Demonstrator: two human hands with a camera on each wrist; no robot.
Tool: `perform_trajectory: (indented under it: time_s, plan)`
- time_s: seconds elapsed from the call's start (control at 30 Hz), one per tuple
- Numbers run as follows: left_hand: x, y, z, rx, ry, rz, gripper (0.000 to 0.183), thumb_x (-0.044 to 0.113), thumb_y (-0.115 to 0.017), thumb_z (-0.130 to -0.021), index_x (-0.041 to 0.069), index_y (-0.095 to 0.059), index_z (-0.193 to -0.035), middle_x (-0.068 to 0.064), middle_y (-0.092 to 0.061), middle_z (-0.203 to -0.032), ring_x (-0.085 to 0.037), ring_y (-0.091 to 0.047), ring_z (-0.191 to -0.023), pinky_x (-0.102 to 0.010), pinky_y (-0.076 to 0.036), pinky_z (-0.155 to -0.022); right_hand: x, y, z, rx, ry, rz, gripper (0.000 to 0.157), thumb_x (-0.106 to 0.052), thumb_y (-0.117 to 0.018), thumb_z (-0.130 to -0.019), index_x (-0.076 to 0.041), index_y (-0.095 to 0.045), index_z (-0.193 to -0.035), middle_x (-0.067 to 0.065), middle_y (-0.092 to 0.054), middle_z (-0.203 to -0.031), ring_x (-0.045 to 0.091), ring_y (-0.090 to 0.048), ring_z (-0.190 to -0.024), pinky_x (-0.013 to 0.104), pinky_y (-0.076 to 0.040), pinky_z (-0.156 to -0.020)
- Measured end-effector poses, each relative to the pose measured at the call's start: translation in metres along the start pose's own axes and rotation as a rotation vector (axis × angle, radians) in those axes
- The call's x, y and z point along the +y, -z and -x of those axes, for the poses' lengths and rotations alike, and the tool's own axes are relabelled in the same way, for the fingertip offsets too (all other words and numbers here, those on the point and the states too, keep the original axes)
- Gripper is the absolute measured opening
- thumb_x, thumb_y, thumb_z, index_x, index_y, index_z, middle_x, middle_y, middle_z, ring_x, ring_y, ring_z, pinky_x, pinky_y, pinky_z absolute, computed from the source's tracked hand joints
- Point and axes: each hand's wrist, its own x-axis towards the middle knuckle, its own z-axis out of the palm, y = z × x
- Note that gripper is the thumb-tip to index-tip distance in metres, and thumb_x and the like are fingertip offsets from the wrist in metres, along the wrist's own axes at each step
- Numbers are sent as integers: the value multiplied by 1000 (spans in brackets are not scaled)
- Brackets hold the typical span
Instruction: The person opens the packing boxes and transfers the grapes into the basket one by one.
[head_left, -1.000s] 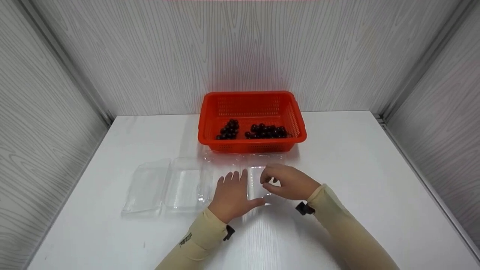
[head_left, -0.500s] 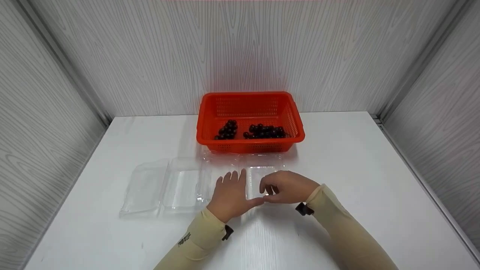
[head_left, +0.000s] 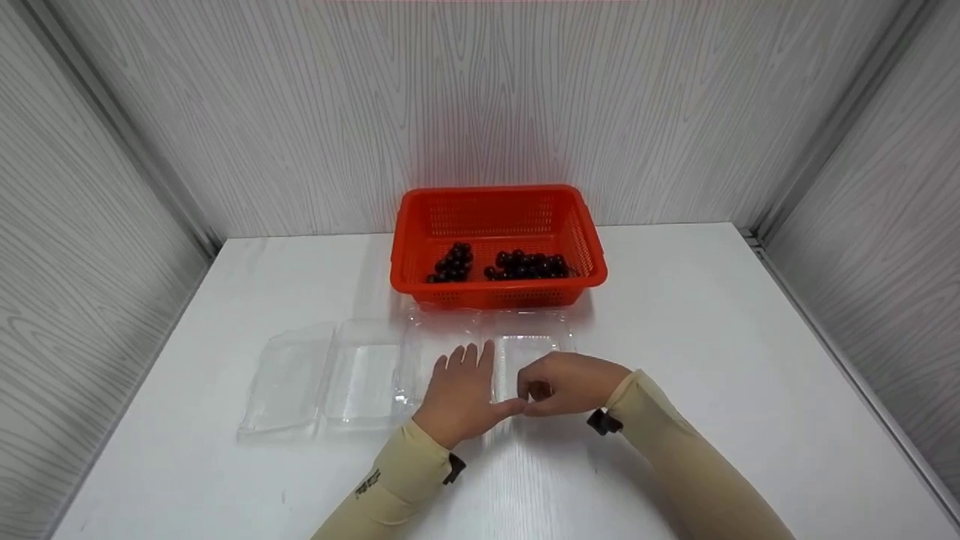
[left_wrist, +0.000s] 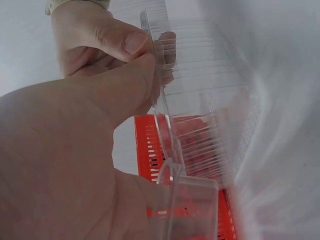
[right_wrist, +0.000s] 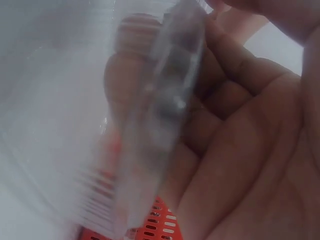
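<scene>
A clear plastic clamshell box (head_left: 525,346) lies opened out on the white table, in front of the basket. Over its middle, near the hinge, my left hand (head_left: 457,397) rests with straight, spread fingers, the thumb reaching right to its front rim. My right hand (head_left: 576,384) grips the front rim of the right half between curled fingers and thumb, its thumb tip meeting the left thumb. In the left wrist view, the ribbed clear wall (left_wrist: 200,75) stands beside both thumbs. The right wrist view shows the blurred plastic rim (right_wrist: 167,100) against the curled fingers.
A second opened clear box (head_left: 365,382) lies to the left, close beside the first. Behind the boxes stands a red basket (head_left: 499,287) with two bunches of dark grapes (head_left: 528,265) in it. Pale wood-grain panels (head_left: 480,97) enclose the table at the back and sides.
My right hand has come down and nearer along the box to its front rim, its thumb meeting the left thumb. The left hand stays in place on the box.
</scene>
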Motion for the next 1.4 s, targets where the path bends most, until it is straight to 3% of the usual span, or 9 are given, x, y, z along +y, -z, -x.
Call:
perform_trajectory:
  time_s: [0.27,0.47,0.6,1.0,1.2,1.4]
  plan:
    - [-1,5,4,-43,-61,30,110,72,-68,-86,-1,-32,-160,-25,-43,-157,-43,-38,-147,-59,-30,-120,0,4,4,-49,-16,-49,8,-11,-73,-91,-19,-71,-93,-11,-60,-77,5,-52,-71,24,-48,-67]
    - [-3,3,6,-46,-118,-9,111,52,-87,-79,1,-30,-161,-27,-42,-157,-44,-39,-146,-52,-32,-121,-1,9,10,-67,-100,-55,4,-14,-74,-93,-18,-72,-93,-13,-63,-79,7,-54,-75,27,-51,-74]
    - [-6,2,7,-29,-155,-16,112,44,-91,-76,0,-31,-160,-30,-44,-154,-45,-41,-145,-48,-34,-120,-3,10,12,-76,-120,-45,1,-19,-73,-95,-19,-73,-94,-15,-63,-80,7,-56,-77,29,-51,-76]
    - [-4,-4,8,-43,-207,-45,104,44,-87,-81,5,-33,-161,-28,-46,-154,-42,-44,-143,-48,-35,-119,9,13,18,-91,-152,-49,8,-16,-70,-94,-21,-75,-98,-13,-65,-83,8,-58,-78,30,-51,-75]
    - [-1,-9,9,-60,-206,-37,103,46,-86,-82,7,-33,-162,-25,-47,-154,-41,-46,-142,-48,-37,-118,9,12,21,-104,-227,-42,21,-28,-71,-94,-20,-72,-113,-13,-66,-87,9,-60,-82,33,-52,-77]
    - [4,-1,5,-61,-228,-35,101,46,-83,-85,9,-30,-163,-25,-46,-155,-41,-44,-144,-49,-36,-119,6,21,30,-17,-219,-69,27,-30,-70,-97,-15,-70,-119,-12,-69,-92,10,-64,-86,36,-55,-81]
